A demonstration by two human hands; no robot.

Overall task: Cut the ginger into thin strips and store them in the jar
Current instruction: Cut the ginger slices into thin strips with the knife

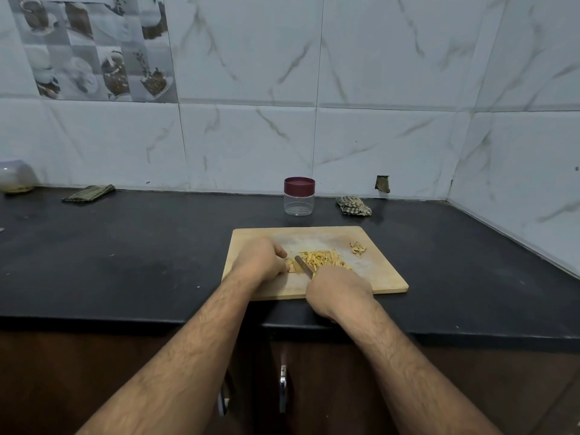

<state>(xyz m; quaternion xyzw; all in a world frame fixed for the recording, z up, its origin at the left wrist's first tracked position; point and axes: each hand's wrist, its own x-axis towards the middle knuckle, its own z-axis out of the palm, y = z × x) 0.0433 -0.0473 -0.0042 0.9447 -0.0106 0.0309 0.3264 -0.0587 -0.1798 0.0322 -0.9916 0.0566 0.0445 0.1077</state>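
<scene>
step: still slicing imo | left hand (260, 260) pinning the ginger piece (292, 265) on the cutting board (386, 277) | right hand (337, 288) wrapped round the knife (303, 267) | strips (323, 259) piled beside the blade | jar (299, 196) lidded behind the board, I'd open it next

A wooden cutting board (381, 277) lies on a black countertop (125, 262); the left hand (260, 260) curls over a small piece of ginger (292, 265) on the board, holding it down; the right hand (337, 293) grips a knife (303, 266), its blade set just beside that piece; a heap of thin ginger strips (323, 258) lies to the right of the blade; a small pile of ginger peel (358, 248) sits apart near the board's far right corner; behind the board stands a clear jar (299, 202) with its maroon lid (299, 184) on; a crumpled cloth (353, 205) lies to its right, a folded cloth (88, 193) far to the left, against the marbled wall tiles (376, 89).
</scene>
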